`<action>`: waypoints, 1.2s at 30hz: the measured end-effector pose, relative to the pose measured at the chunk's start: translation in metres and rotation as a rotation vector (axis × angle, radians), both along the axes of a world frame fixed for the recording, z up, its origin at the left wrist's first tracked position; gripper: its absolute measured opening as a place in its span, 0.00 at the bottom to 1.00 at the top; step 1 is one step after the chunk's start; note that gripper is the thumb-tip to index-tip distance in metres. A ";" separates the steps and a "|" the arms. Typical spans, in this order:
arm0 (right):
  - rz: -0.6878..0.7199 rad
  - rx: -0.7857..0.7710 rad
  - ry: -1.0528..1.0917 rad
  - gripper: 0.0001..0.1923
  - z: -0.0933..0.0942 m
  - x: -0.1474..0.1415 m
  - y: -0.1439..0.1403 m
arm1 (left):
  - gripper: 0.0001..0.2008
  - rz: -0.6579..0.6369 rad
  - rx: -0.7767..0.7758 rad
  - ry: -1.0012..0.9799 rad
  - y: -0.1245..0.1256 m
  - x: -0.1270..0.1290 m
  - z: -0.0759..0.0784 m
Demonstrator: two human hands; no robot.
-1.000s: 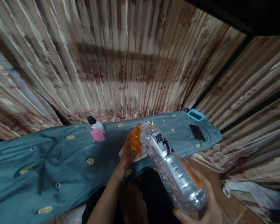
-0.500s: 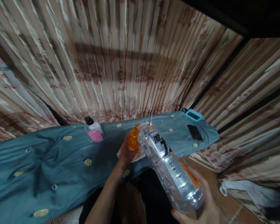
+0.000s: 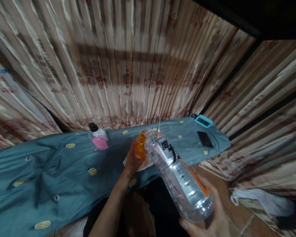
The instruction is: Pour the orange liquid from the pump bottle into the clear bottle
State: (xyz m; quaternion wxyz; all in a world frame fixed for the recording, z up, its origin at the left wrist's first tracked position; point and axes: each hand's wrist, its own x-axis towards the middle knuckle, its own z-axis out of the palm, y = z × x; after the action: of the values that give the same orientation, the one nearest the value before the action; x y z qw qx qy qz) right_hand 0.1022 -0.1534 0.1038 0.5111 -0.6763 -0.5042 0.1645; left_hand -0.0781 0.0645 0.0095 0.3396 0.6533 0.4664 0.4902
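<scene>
My right hand [image 3: 209, 217] grips the base of a large clear plastic bottle [image 3: 180, 177] with black characters and an orange label. The bottle is tilted, its open mouth up against a small orange container [image 3: 140, 148]. My left hand [image 3: 132, 161] holds that orange container just above the teal cloth [image 3: 64, 174]. A white sheet [image 3: 140, 165] lies under the left hand. A thin white nozzle with an orange base [image 3: 159, 130] sticks up just behind the bottle's mouth.
A small clear bottle with a black cap and pink label [image 3: 98, 138] stands on the cloth at the back. A dark phone [image 3: 205, 139] and a cyan-framed device [image 3: 203, 121] lie at the cloth's right end. Pleated curtains [image 3: 128, 65] hang behind. White fabric [image 3: 263, 200] lies on the floor.
The view has shifted slightly; both hands and the two bottles keep nearly the same pose, the large bottle sitting a touch lower and left in the picture.
</scene>
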 end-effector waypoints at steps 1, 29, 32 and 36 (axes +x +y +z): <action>-0.001 0.000 0.006 0.45 0.000 0.000 0.000 | 0.39 -0.001 0.000 0.001 0.000 0.000 0.000; -0.042 -0.012 0.024 0.47 -0.001 -0.001 0.000 | 0.39 -0.008 0.017 0.006 0.000 -0.002 0.001; -0.060 -0.032 0.044 0.48 -0.001 -0.003 0.000 | 0.37 -0.017 0.002 0.002 -0.002 -0.003 0.005; -0.053 -0.035 0.067 0.49 -0.002 -0.003 0.000 | 0.38 -0.024 0.001 -0.011 -0.002 -0.002 0.006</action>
State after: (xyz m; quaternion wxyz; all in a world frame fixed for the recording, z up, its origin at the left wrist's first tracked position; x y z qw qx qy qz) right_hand 0.0994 -0.1538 0.1020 0.5200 -0.6926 -0.4655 0.1823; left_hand -0.0804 0.0629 0.0152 0.3479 0.6563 0.4562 0.4899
